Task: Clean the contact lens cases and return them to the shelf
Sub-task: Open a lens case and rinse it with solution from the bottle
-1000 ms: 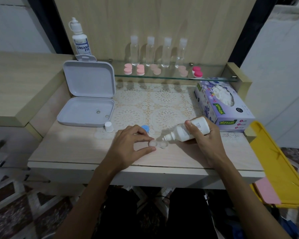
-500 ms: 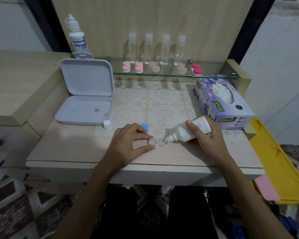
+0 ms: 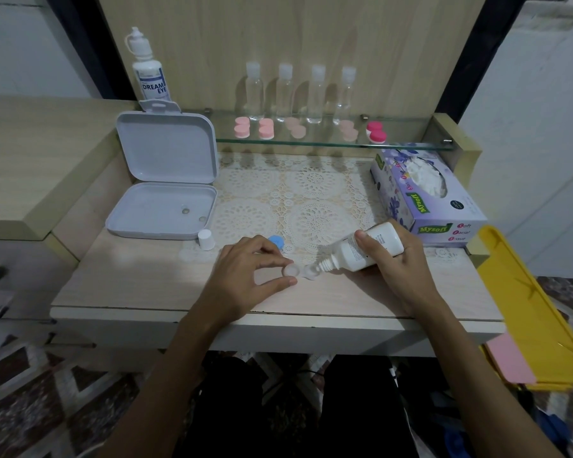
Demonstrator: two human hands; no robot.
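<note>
The nozzle of the white squeeze bottle of solution [image 3: 364,247] has come down from beside the clear two-well contact lens case [image 3: 300,271] to sit right over the well farther from the left hand [image 3: 245,276], so rinsing has likely moved to that second well; whether liquid is flowing cannot be told. The left hand pinches the nearer well between thumb and forefinger, steadying it on the pale wooden surface [image 3: 139,285]. The right hand [image 3: 394,266] is wrapped round the tilted bottle.

Just beyond the left hand's fingers lies a blue round cap [image 3: 276,241], and farther off a small white bottle cap [image 3: 205,239]. Beyond that, the open grey hinged box [image 3: 166,186] holds two small round bits. On the glass shelf [image 3: 311,143] far ahead of both hands stand four clear bottles [image 3: 298,94] and pink closed lens cases [image 3: 265,128].
</note>
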